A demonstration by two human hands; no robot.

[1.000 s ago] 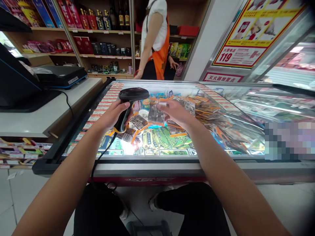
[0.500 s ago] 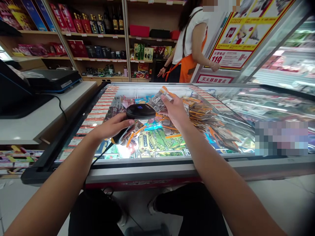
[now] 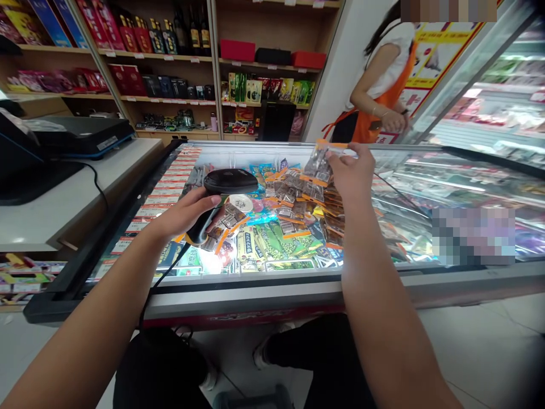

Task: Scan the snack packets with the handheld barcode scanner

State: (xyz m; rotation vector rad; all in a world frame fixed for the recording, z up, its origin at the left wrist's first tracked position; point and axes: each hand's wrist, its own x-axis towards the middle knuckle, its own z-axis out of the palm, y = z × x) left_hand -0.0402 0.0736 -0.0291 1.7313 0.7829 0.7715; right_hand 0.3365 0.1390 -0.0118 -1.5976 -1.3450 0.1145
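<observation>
My left hand [image 3: 187,213] is wrapped round the handle of a black barcode scanner [image 3: 230,180], whose cable hangs down past my forearm. Between the thumb and fingers of my right hand [image 3: 351,173] is a clear snack packet [image 3: 317,162] with orange edges and dark contents. It hangs above a heap of similar orange-edged packets [image 3: 293,193] on the glass top of a chest freezer [image 3: 255,287]. A few more such packets [image 3: 227,224] lie beside the scanner. Green packages [image 3: 272,241] and blue ones show nearer the front edge.
A counter [image 3: 123,165] with a black scale [image 3: 85,135] stands at the left. Price labels [image 3: 170,187] line the freezer's left side. Beyond it, a person in an orange apron [image 3: 368,119] stands by shelves [image 3: 170,59] of bottles and boxes. A refrigerated display [image 3: 489,108] is at the right.
My right hand has moved right with the packet, away from the scanner. The scanner has shifted slightly left and up. The person in the apron has moved right.
</observation>
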